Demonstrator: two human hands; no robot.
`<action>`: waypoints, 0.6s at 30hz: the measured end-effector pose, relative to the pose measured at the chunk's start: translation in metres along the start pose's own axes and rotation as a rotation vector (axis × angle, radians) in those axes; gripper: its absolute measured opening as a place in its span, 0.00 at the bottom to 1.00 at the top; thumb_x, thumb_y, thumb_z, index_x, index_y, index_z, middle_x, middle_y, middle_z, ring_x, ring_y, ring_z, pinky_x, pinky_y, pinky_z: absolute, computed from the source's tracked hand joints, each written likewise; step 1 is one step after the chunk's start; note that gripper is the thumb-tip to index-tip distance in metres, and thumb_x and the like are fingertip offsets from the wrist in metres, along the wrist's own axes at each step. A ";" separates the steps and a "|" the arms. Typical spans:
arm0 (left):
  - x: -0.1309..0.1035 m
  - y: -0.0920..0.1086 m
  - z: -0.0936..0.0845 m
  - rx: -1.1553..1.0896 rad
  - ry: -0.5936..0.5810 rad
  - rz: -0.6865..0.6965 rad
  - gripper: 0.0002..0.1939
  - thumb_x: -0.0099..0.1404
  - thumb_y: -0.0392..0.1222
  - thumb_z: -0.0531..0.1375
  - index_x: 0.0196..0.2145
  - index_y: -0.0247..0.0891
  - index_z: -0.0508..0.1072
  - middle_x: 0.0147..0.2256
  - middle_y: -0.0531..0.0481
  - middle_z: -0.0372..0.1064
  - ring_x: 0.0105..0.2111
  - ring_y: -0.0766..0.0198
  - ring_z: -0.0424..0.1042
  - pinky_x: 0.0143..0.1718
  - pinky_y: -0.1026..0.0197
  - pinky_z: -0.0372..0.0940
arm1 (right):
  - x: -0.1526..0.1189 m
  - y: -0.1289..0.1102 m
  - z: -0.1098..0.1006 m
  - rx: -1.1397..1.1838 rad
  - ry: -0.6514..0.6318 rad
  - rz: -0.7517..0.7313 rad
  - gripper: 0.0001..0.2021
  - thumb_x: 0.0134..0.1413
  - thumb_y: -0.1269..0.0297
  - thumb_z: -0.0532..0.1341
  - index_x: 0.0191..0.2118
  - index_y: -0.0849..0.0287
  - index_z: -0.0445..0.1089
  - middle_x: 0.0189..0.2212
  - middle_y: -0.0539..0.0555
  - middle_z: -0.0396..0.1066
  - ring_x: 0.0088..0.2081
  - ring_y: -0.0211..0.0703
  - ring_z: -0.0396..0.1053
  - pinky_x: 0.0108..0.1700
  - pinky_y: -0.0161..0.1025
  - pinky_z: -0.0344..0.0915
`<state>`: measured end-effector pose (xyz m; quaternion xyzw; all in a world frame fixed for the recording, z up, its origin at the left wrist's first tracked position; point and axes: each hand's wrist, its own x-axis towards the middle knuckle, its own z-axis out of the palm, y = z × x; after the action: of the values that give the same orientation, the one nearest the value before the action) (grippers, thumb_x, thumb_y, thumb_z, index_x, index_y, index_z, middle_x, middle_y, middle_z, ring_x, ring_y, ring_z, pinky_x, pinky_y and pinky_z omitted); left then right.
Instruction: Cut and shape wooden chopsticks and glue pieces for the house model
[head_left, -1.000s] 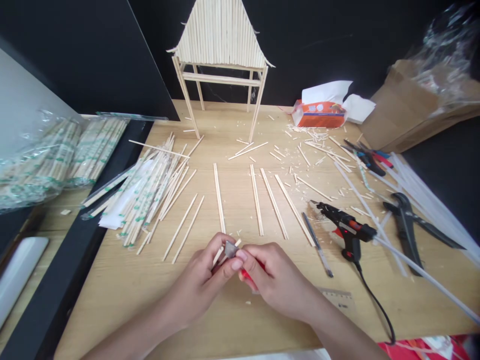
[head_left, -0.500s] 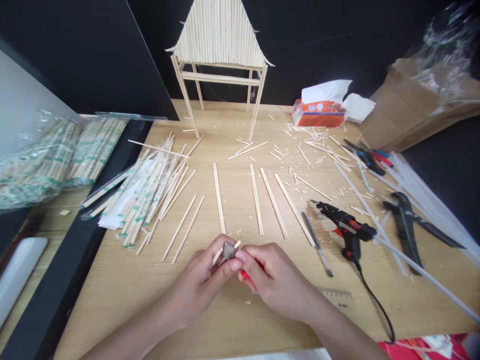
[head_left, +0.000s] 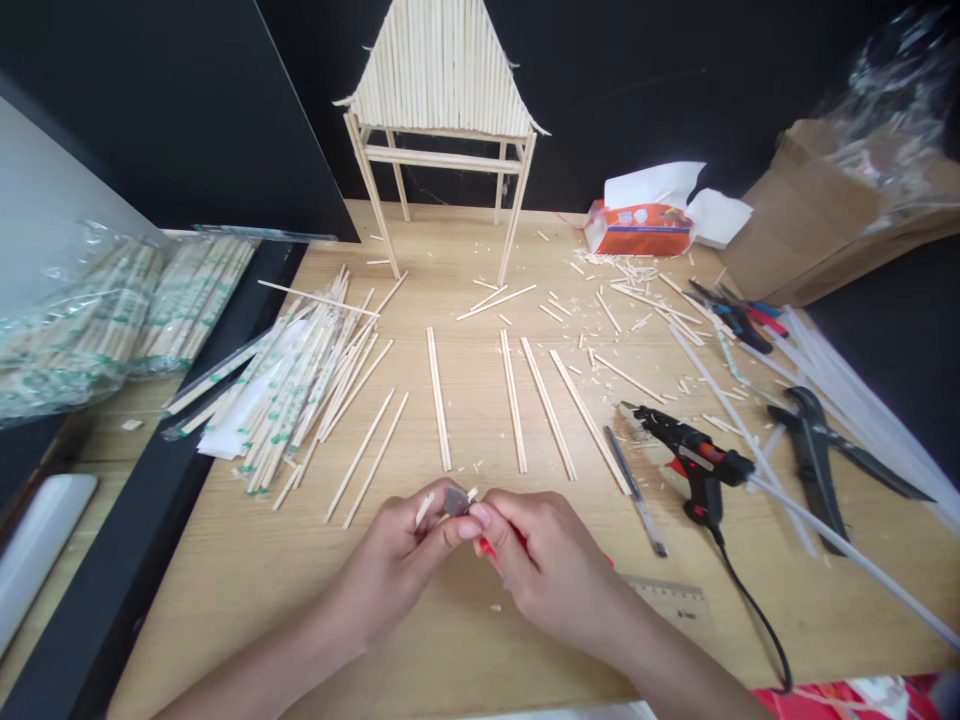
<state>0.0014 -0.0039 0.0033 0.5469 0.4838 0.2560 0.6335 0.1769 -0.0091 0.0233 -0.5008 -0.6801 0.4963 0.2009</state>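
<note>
My left hand [head_left: 409, 540] is closed around a wooden chopstick [head_left: 424, 510], whose light ends poke out by the fingers. In my right hand [head_left: 544, 545] are red-handled pliers [head_left: 456, 501]. Their grey metal head meets the chopstick beside my left thumb, and both hands almost touch. My fingers hide most of the handles, and I cannot see whether the jaws are closed. Beyond my hands, a glued pair of chopsticks [head_left: 439, 400] lies on the table, with several similar pairs [head_left: 549, 408] to its right. Two single chopsticks [head_left: 360, 455] rest at the left.
A stick-built house model [head_left: 442, 155] stands at the back. Bundled chopsticks [head_left: 289, 390] lie left. On the right are a hot glue gun [head_left: 694, 455] with its cord, a pen-like tool [head_left: 636, 490], a ruler [head_left: 667, 598], black cutters [head_left: 810, 460], a tissue pack [head_left: 641, 230] and scattered offcuts.
The pliers' head has turned slightly, and the chopstick's left end now points more upward. My right hand has shifted a little, showing a red handle end behind the wrist.
</note>
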 end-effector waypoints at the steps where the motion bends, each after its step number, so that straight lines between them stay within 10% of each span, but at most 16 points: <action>1: 0.000 0.000 0.000 -0.005 0.006 -0.003 0.13 0.62 0.48 0.57 0.26 0.37 0.66 0.24 0.55 0.60 0.26 0.67 0.60 0.27 0.66 0.56 | 0.000 0.000 0.000 -0.009 0.010 -0.009 0.15 0.65 0.61 0.47 0.27 0.57 0.58 0.20 0.45 0.61 0.22 0.32 0.59 0.26 0.31 0.51; 18: -0.005 -0.002 0.005 0.145 0.166 0.068 0.15 0.61 0.46 0.59 0.21 0.36 0.67 0.18 0.59 0.51 0.20 0.71 0.48 0.21 0.66 0.45 | -0.002 0.000 0.004 -0.120 0.051 -0.089 0.13 0.64 0.64 0.46 0.28 0.57 0.58 0.21 0.46 0.61 0.22 0.34 0.58 0.28 0.33 0.49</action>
<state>0.0035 -0.0111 0.0031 0.5843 0.5332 0.2859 0.5409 0.1745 -0.0124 0.0225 -0.4937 -0.7249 0.4322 0.2097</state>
